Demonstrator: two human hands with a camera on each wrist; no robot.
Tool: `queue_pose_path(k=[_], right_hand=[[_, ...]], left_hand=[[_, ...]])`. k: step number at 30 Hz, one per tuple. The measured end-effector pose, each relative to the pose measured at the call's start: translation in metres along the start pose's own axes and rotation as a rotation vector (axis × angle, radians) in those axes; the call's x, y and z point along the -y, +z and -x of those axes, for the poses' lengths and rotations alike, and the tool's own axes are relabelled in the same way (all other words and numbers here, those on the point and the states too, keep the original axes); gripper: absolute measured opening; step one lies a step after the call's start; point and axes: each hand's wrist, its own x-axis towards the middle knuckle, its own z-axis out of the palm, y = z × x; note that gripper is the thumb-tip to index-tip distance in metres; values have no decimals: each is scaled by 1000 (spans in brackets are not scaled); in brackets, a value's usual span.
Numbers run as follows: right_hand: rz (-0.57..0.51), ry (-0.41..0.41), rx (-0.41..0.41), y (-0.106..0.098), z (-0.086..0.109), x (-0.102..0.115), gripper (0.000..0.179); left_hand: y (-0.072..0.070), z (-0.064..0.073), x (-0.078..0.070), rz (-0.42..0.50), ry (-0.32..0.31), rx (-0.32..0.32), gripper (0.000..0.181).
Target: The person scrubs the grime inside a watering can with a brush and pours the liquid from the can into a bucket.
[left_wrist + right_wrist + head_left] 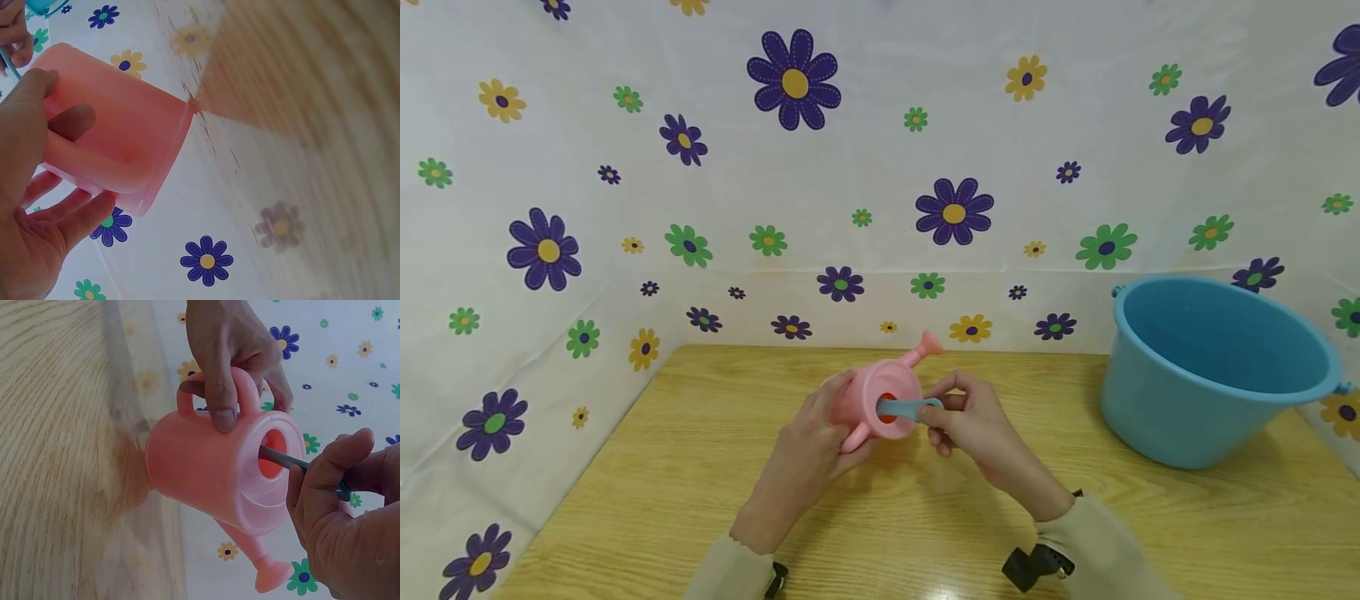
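Note:
A pink toy watering can (850, 398) is tilted over the wooden table, its round opening turned toward the right hand. My left hand (812, 433) grips it by the handle and body, the thumb along its side in the right wrist view. In my right hand (973, 421) the ring-shaped end of a light blue handle (906, 408) is pinched between thumb and fingers. The handle's other end goes into the can's opening (273, 464), where it is hidden. Something red-orange shows inside the opening. The can's spout (253, 547) points away from me.
A large blue bucket (1195, 417) stands on the table at the right. Behind the wooden table (647, 483) and along its sides hangs a white sheet (722, 167) printed with purple, green and yellow flowers.

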Motion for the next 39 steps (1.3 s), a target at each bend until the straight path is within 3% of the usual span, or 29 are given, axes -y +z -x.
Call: queue_pose_path(k=[20,39], right_hand=[[78,-31,-14,11,-5,-6,17],[123,-51,64,-13,11,8,15]], left_hand=[[-1,-1,-5,-18,20,0,42],[-2,0,-7,-28,11,18,41]])
